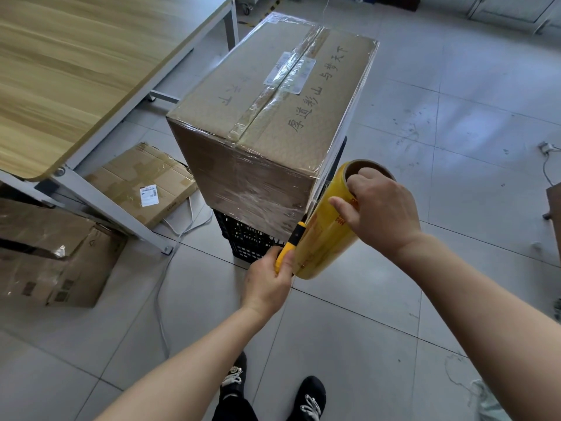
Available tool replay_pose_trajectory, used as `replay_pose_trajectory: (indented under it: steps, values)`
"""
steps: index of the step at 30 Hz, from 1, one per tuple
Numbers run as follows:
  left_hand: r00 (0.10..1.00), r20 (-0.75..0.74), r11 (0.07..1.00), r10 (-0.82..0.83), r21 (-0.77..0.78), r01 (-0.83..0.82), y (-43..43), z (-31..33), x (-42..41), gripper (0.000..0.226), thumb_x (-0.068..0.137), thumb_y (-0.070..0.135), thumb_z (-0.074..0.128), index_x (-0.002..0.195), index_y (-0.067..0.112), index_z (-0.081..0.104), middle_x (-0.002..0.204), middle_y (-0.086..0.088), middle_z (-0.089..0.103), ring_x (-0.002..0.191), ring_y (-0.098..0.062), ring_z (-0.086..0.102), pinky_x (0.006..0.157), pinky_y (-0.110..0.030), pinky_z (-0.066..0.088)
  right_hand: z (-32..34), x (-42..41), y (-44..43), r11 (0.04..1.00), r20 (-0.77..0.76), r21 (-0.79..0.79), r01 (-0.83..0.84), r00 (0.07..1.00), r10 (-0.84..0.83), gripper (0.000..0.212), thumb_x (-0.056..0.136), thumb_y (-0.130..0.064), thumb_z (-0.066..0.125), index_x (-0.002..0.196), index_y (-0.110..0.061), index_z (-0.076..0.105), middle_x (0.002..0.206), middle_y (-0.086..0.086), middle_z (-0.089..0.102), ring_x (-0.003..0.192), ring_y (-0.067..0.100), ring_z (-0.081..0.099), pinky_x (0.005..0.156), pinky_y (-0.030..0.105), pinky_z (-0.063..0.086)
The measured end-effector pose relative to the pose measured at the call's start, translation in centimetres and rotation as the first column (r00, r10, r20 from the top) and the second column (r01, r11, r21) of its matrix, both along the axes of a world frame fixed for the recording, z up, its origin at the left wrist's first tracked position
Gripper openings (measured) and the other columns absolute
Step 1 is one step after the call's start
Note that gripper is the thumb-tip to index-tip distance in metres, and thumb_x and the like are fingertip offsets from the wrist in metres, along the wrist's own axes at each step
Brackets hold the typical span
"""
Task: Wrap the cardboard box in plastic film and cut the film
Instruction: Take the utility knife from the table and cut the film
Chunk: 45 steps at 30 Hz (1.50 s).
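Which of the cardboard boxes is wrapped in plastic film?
The large box on the black crate, with film over its sides. The flat box and the crumpled box lie on the floor by the table.

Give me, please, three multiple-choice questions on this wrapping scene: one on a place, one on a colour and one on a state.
1. What does the cardboard box stand on? A) a chair B) a black crate C) a trolley
2. What colour is the knife handle? A) yellow and black B) red C) green
3. What is the right hand doing? A) hanging idle B) pressing the box top C) gripping the film roll

Answers: 1 B, the crate shows under the box; 2 A, the yellow handle juts from the left hand; 3 C, its fingers curl over the roll's upper end.
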<state>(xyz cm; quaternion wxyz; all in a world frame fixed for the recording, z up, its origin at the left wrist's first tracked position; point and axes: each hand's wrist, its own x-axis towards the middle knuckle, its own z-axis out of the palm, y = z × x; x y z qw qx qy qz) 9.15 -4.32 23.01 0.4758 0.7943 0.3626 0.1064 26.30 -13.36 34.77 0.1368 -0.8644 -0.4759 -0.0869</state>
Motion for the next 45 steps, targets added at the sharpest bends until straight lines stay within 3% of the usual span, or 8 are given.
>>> replay_pose_trajectory:
  steps: [3, 10, 16, 23, 31, 37, 41, 45]
  values:
    - [1.000, 0.006, 1.000, -0.003, -0.005, 0.003, -0.3, -0.1, -0.4, 0.033, 0.087, 0.054, 0.037, 0.084, 0.028, 0.056, 0.055, 0.009, 0.048, 0.055, -0.009, 0.048, 0.053, -0.029, 0.031, 0.0, 0.0, 0.0, 1.000, 0.003, 0.007, 0.000, 1.000, 0.000, 0.034, 0.084, -0.031, 0.069, 0.068, -0.014, 0.045, 0.067, 0.000, 0.040, 0.056, 0.018, 0.039, 0.053, 0.026, 0.029]
    - [0.992, -0.125, 0.998, 0.002, -0.055, -0.009, -0.1, -0.5, 1.5, 0.035, 0.097, 0.052, 0.039, 0.077, 0.026, 0.049, 0.062, 0.007, 0.050, 0.068, -0.025, 0.052, 0.058, -0.033, 0.034, -0.1, 0.2, 0.0, 1.000, 0.002, 0.003, -0.005, 1.000, 0.005, 0.035, 0.084, -0.032, 0.069, 0.068, -0.014, 0.043, 0.067, 0.001, 0.041, 0.056, 0.019, 0.040, 0.052, 0.027, 0.030]
    - [0.966, -0.258, 0.998, -0.018, -0.058, 0.003, 0.1, -0.6, 2.7, 0.040, 0.099, 0.051, 0.034, 0.094, 0.018, 0.056, 0.077, 0.006, 0.055, 0.081, -0.024, 0.057, 0.070, -0.036, 0.046, -0.1, 0.5, 0.1, 1.000, -0.004, -0.011, -0.013, 1.000, 0.013, 0.035, 0.086, -0.033, 0.066, 0.070, -0.016, 0.041, 0.069, 0.001, 0.041, 0.058, 0.019, 0.041, 0.053, 0.028, 0.031]
    - [0.992, -0.122, 0.999, 0.033, 0.000, -0.033, -0.9, -1.4, 0.1, 0.029, 0.098, 0.048, 0.039, 0.085, 0.024, 0.050, 0.060, 0.007, 0.048, 0.066, -0.023, 0.050, 0.057, -0.035, 0.035, -0.3, 1.0, 0.1, 1.000, 0.004, 0.005, -0.016, 1.000, 0.016, 0.037, 0.084, -0.032, 0.069, 0.068, -0.016, 0.040, 0.067, 0.000, 0.039, 0.056, 0.019, 0.039, 0.051, 0.029, 0.033]
    - [0.984, -0.177, 0.998, 0.014, -0.060, -0.025, -1.0, -2.4, 0.4, 0.035, 0.098, 0.050, 0.038, 0.080, 0.023, 0.051, 0.066, 0.005, 0.054, 0.068, -0.021, 0.055, 0.061, -0.036, 0.041, -0.4, 1.1, 0.1, 1.000, 0.009, 0.018, -0.022, 1.000, 0.022, 0.037, 0.084, -0.031, 0.070, 0.068, -0.016, 0.039, 0.067, 0.001, 0.039, 0.055, 0.019, 0.040, 0.050, 0.028, 0.032]
    - [0.962, -0.274, 0.994, -0.012, -0.111, -0.020, 0.0, -2.8, 2.4, 0.039, 0.099, 0.050, 0.035, 0.085, 0.019, 0.054, 0.075, 0.005, 0.058, 0.075, -0.020, 0.056, 0.064, -0.034, 0.042, -0.5, 1.2, -0.1, 1.000, 0.002, 0.021, -0.020, 1.000, 0.020, 0.037, 0.084, -0.032, 0.069, 0.067, -0.015, 0.040, 0.066, 0.001, 0.040, 0.055, 0.019, 0.040, 0.050, 0.028, 0.033]
    - [0.900, -0.427, 0.977, -0.087, -0.215, -0.008, 1.1, -4.0, 4.2, 0.042, 0.097, 0.054, 0.030, 0.084, 0.019, 0.050, 0.091, -0.009, 0.062, 0.089, -0.032, 0.063, 0.067, -0.032, 0.043, -0.6, 1.4, -0.3, 0.999, 0.010, 0.025, -0.022, 1.000, 0.022, 0.039, 0.084, -0.031, 0.069, 0.066, -0.015, 0.039, 0.066, 0.001, 0.039, 0.054, 0.019, 0.039, 0.050, 0.028, 0.032]
    - [0.889, -0.451, 0.981, -0.080, -0.192, -0.009, 0.9, -4.4, 4.1, 0.045, 0.097, 0.055, 0.029, 0.084, 0.018, 0.052, 0.080, -0.001, 0.056, 0.080, -0.028, 0.061, 0.065, -0.033, 0.044, -0.6, 1.4, -0.2, 0.999, 0.014, 0.032, -0.020, 1.000, 0.020, 0.039, 0.083, -0.030, 0.070, 0.067, -0.016, 0.037, 0.066, 0.000, 0.038, 0.055, 0.019, 0.038, 0.051, 0.027, 0.030]
